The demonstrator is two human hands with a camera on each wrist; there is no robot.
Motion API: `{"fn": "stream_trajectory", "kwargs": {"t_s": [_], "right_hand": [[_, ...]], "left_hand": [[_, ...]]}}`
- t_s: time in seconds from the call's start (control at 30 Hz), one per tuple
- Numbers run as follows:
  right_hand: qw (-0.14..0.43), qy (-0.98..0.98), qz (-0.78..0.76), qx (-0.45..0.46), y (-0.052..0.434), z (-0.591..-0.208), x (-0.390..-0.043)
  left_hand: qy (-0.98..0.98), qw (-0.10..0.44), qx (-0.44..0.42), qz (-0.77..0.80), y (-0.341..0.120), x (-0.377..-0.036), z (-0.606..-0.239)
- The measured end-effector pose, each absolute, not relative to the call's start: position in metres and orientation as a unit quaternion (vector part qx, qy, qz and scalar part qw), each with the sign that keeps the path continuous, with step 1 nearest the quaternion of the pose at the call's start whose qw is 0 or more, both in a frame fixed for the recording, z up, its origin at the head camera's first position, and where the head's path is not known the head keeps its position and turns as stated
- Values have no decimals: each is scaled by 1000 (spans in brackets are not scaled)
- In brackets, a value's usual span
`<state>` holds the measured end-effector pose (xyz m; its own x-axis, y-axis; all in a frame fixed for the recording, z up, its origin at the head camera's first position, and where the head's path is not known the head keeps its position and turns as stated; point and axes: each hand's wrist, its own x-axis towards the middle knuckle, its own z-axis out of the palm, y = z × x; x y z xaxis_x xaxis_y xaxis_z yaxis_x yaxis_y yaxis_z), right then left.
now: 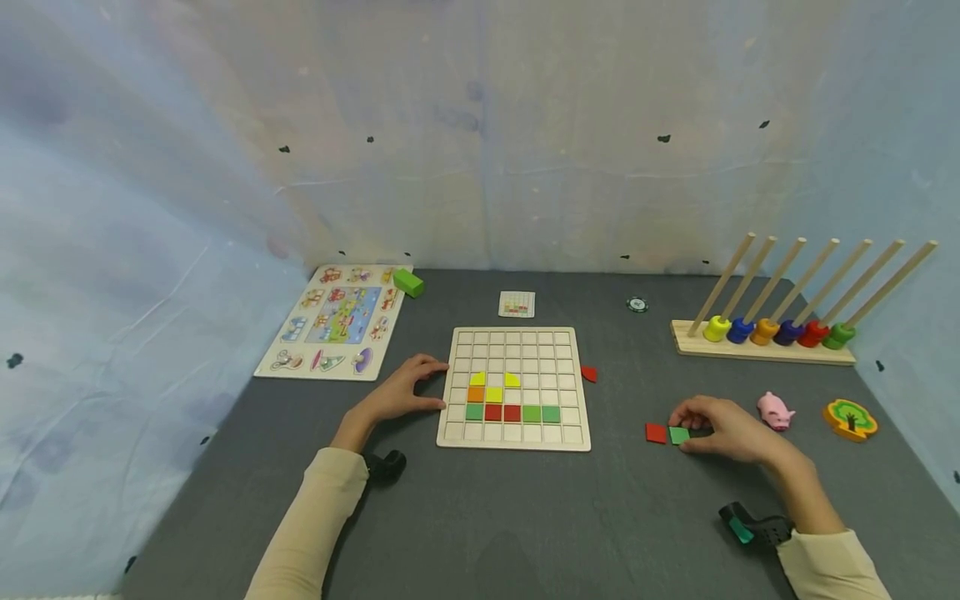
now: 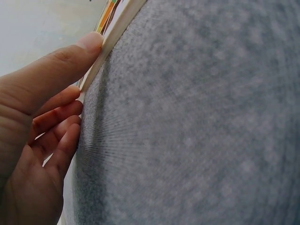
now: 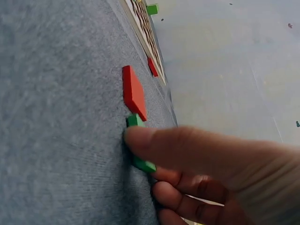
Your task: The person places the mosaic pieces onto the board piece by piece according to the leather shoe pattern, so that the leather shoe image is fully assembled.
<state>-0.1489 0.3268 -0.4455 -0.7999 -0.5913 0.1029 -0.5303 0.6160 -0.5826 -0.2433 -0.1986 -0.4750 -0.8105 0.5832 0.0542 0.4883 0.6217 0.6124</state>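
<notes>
A wooden grid board (image 1: 513, 347) lies in the middle of the table, with yellow, orange, green and red tiles in several cells. My left hand (image 1: 406, 388) touches its left edge with thumb and fingertips, fingers fairly straight; the left wrist view shows the thumb (image 2: 70, 58) against the board's rim (image 2: 123, 23). To the right of the board, my right hand (image 1: 726, 429) pinches a green square tile (image 1: 678, 435) between thumb and fingers, down at the table surface. Close beside that tile lies a red square tile (image 1: 656, 433). In the right wrist view, my thumb covers part of the green tile (image 3: 144, 165).
A red piece (image 1: 589, 373) lies by the board's right edge. Behind the board is a pattern card (image 1: 517, 304). A picture puzzle (image 1: 296, 358) and green block (image 1: 408, 282) are back left. At right are a peg stand (image 1: 765, 352), chip (image 1: 637, 305), toy pig (image 1: 774, 412) and tree piece (image 1: 851, 419).
</notes>
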Motion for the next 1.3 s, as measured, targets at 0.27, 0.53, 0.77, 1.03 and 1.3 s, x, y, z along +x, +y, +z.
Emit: {"fn": "stream_trajectory", "kwargs": {"t_s": [0.27,0.53,0.77,1.03,1.3], "right_hand": [[14,903,-298,-309,306,-440,-162],[3,889,-300,-345,249,-433,-185],[-11,869,-310,-385,191,-439,-197],[-22,850,-353,-391,143,-453,-208],[-29,859,-361,-363,117,-464,-218]], "left_hand": [[900,71,300,307,-198,-244,-475],[897,70,304,312,-199,-242,-473],[900,72,300,307,-198,-242,-473],[902,71,297,304,-198,-243,-474],[901,67,302,305,-199,-244,-476]]}}
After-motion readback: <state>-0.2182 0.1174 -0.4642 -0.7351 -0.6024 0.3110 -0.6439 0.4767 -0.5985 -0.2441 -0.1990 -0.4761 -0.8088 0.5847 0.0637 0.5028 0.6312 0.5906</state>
